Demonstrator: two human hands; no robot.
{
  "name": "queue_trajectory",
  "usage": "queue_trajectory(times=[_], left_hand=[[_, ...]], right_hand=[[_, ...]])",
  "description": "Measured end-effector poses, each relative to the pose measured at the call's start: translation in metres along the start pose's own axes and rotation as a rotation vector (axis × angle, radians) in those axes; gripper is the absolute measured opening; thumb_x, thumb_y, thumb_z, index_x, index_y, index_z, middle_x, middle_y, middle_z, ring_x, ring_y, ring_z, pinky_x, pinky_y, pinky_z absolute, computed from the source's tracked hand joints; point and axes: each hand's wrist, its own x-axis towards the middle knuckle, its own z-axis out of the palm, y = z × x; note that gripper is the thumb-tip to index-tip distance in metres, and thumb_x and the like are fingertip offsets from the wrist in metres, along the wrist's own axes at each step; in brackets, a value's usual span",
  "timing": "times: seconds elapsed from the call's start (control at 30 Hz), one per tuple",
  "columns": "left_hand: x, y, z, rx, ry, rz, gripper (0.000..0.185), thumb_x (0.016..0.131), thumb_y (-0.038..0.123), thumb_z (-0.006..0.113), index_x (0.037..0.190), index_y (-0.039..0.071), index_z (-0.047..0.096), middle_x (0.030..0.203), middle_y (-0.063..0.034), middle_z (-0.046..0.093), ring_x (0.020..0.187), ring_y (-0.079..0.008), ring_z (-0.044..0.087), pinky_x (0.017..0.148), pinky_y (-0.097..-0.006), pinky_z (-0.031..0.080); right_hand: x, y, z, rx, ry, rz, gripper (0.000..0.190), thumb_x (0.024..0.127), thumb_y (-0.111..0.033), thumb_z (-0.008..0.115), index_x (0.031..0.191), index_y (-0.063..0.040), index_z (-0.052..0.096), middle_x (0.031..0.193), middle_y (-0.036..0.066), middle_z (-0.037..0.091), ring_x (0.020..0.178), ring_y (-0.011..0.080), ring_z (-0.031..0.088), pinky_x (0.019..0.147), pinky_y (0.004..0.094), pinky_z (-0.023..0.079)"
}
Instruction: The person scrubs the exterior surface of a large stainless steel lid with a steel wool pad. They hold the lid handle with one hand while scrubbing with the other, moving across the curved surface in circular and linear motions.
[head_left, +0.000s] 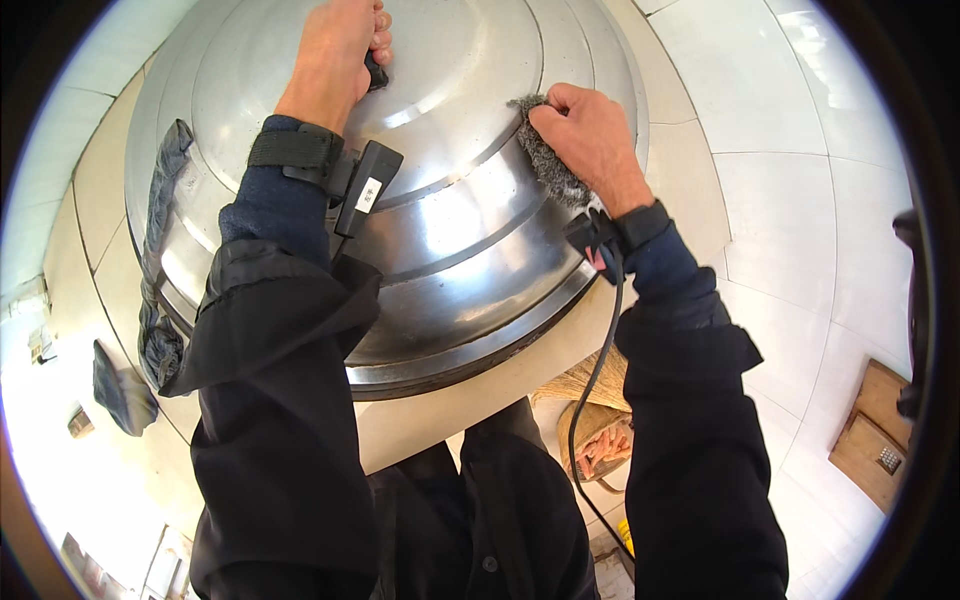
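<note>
A large domed metal lid (450, 225) with stepped rings fills the space before me. My left hand (337, 60) is closed around a black handle (376, 73) near the top of the dome; most of the handle is hidden by the fingers. In my right hand (589, 142) is a grey, fuzzy scouring pad (551, 165), pressed against the lid's right side. Both wrists wear black straps with small devices, and a black cable runs down from the right one.
A twisted grey cloth (161, 225) lies along the lid's left edge. Dark cloth (124, 390) sits on the tiled surface at left. Below right are a straw broom (589, 379) and a basket (581, 420) with reddish pieces inside. A cardboard box (862, 442) is at far right.
</note>
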Motion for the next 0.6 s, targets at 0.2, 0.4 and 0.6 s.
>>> queue_trajectory(times=[0.2,0.4,0.6], left_hand=[[0.0,-0.004,-0.004,-0.002,-0.003,0.006,0.027,0.098,0.024,0.055,0.075,0.014,0.046,0.061,0.0009,0.042,0.045,-0.0135,0.035,0.043,-0.0302,0.032],[-0.008,0.001,0.005,0.03,-0.018,0.033,0.016,0.094,0.013,0.053,0.08,0.007,0.05,0.066,-0.0023,0.048,0.05,-0.0123,0.038,0.047,-0.0311,0.035],[-0.014,0.008,0.013,0.04,0.031,0.023,0.007,0.092,0.009,0.052,0.087,0.004,0.052,0.066,-0.0021,0.047,0.052,-0.0116,0.037,0.048,-0.0313,0.033]], right_hand=[[0.017,0.006,0.007,0.059,0.081,0.002,0.032,0.082,-0.03,0.063,0.073,0.0,0.058,0.063,0.015,0.056,0.061,0.0282,0.051,0.063,0.0417,0.046],[0.025,-0.006,-0.009,-0.025,0.065,-0.024,0.027,0.078,-0.031,0.061,0.081,-0.007,0.072,0.077,0.021,0.07,0.078,0.0445,0.065,0.072,0.0489,0.053],[0.019,0.005,-0.002,0.053,0.112,-0.09,0.027,0.081,-0.027,0.062,0.076,0.0,0.059,0.064,0.02,0.054,0.061,0.0356,0.049,0.064,0.0433,0.046]])
